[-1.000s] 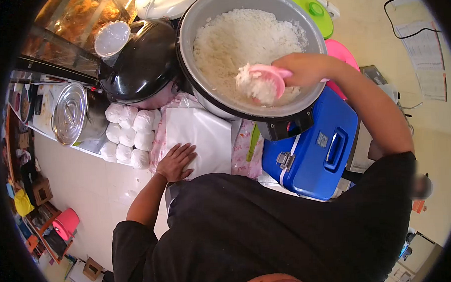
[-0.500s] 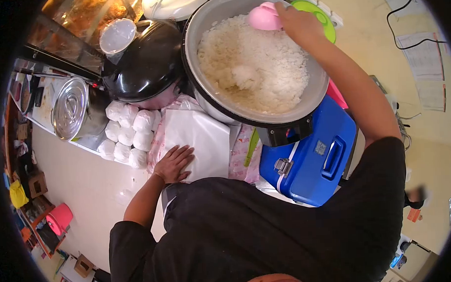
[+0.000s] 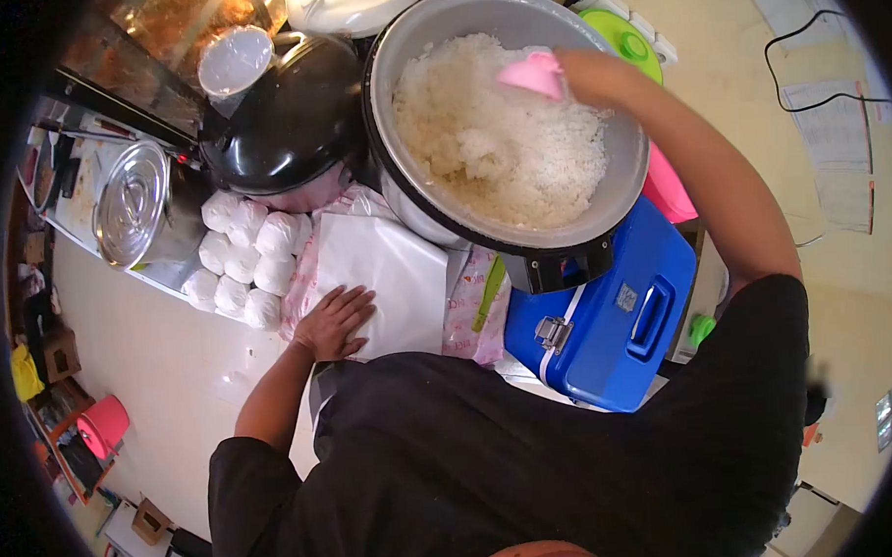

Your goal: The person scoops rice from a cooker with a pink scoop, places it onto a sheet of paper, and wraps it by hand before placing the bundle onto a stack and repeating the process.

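My right hand point(image 3: 583, 75) is closed round a pink scoop point(image 3: 532, 74), which touches the white rice point(image 3: 496, 149) in the upper right part of a large round pot point(image 3: 390, 89). My left hand point(image 3: 337, 324) lies flat with its fingers spread on a stack of white paper sheets point(image 3: 392, 271), below and left of the pot. Pink-printed plastic point(image 3: 464, 322) shows under and beside the sheets. Several white wrapped bundles point(image 3: 239, 261) are piled left of the paper.
A blue cooler box point(image 3: 615, 322) stands right of the pot. To the left are a black lidded pot point(image 3: 293, 117) and a steel lidded pot point(image 3: 134, 206). Behind the rice pot lies a green lid point(image 3: 626, 38). A pink bucket point(image 3: 103, 426) stands at the far left.
My right hand has moved down a little with the scoop, now lower against the rice, whose surface there is disturbed. My left hand stays on the paper. The view has shifted slightly.
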Action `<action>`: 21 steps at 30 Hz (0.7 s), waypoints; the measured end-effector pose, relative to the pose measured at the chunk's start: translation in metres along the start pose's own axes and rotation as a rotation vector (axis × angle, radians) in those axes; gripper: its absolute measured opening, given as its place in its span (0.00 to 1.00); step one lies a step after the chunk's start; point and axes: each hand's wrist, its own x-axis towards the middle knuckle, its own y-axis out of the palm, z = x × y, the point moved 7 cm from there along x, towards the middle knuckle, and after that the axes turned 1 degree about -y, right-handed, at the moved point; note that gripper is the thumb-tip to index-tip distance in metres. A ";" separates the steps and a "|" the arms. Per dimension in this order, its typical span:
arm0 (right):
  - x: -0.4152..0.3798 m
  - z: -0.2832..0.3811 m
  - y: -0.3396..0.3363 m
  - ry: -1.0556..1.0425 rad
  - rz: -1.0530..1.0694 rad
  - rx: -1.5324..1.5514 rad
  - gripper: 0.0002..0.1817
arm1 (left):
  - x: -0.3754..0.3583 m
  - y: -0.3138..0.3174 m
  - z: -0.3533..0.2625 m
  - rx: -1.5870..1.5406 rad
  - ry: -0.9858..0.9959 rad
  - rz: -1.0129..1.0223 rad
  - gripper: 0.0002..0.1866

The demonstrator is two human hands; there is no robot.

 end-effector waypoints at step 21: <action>-0.096 0.058 0.026 -0.008 0.921 0.152 0.22 | -0.002 0.004 0.003 -0.013 -0.009 -0.043 0.37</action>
